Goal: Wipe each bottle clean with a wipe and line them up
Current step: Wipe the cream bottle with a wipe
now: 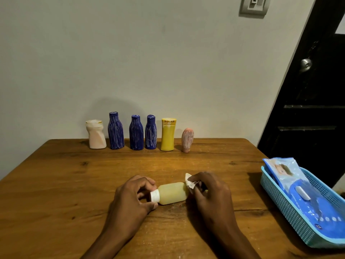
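My left hand (134, 195) grips the white cap (155, 196) of the pale yellow bottle (172, 193), which lies on its side at table (56, 184) centre, cap to the left. My right hand (209, 191) pinches a wipe (189, 181) against the bottle's base end. Six bottles stand in a row (138, 133) along the far edge by the wall. Wipe pkt (298, 187) lies in blue basket (291, 217), right side.
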